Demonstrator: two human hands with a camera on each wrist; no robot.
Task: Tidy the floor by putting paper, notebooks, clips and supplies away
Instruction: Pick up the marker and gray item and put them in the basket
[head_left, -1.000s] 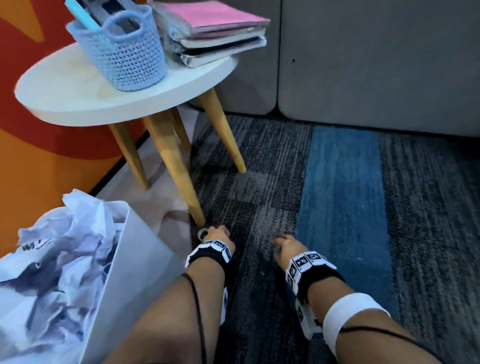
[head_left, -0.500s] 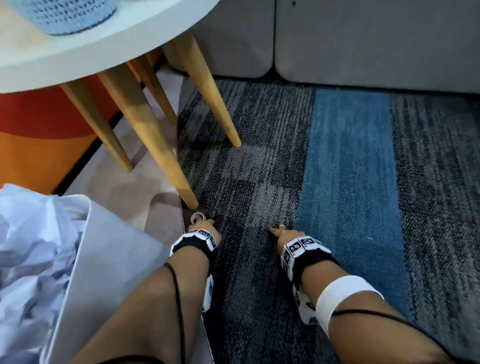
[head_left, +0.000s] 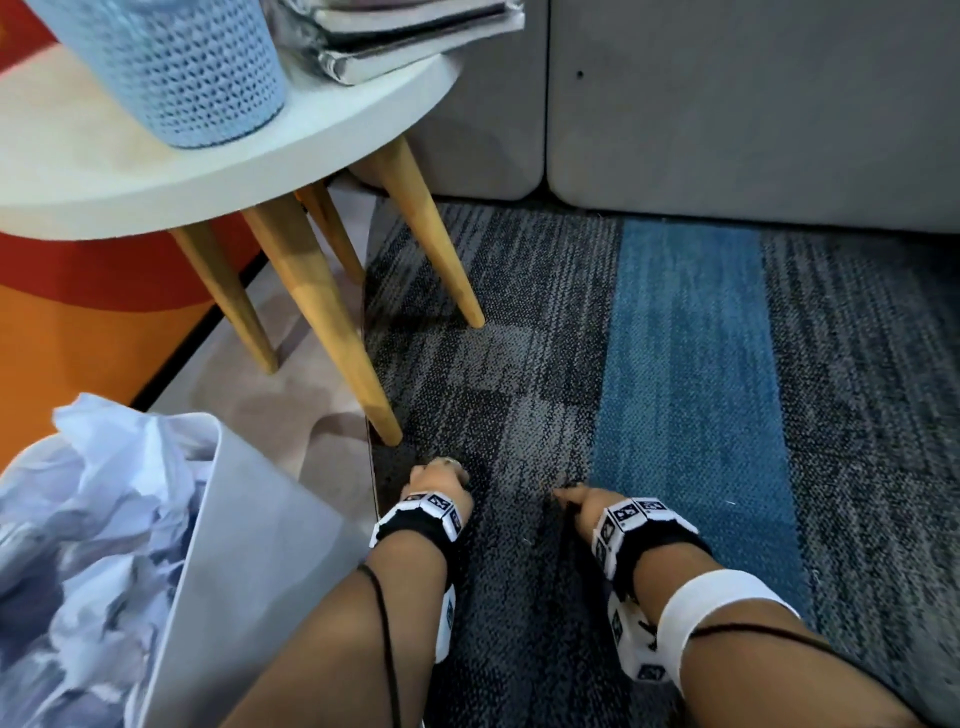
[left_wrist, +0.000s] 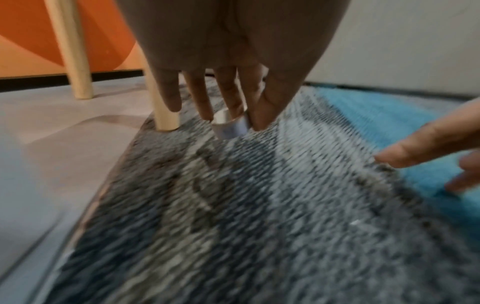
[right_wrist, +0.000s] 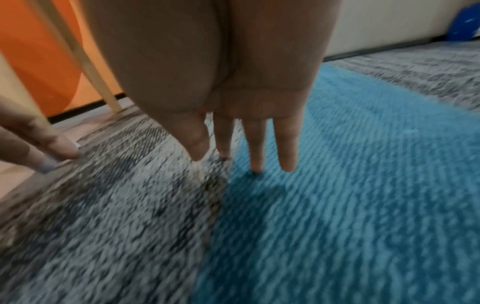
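A small pale tape ring (left_wrist: 230, 125) sits just off the grey carpet beside a table leg (left_wrist: 163, 115), pinched between the thumb and fingers of my left hand (left_wrist: 233, 117). In the head view the ring (head_left: 450, 462) peeks out past the knuckles of that left hand (head_left: 436, 480). My right hand (head_left: 574, 501) is low over the carpet to the right, holding nothing. Its straight fingers (right_wrist: 255, 148) point down, tips at the seam between grey and blue carpet. A white bin (head_left: 244, 545) holds crumpled paper (head_left: 93, 545).
A round white table (head_left: 130, 176) on wooden legs stands ahead left, carrying a blue knitted basket (head_left: 182, 73) and stacked notebooks (head_left: 405, 36). Grey cabinet fronts (head_left: 727, 104) close off the back. An orange wall (head_left: 78, 353) is at the left.
The ring lay on the carpet in front of my left hand by the table leg; now the fingers are closed round it. The right hand stays low on the carpet.
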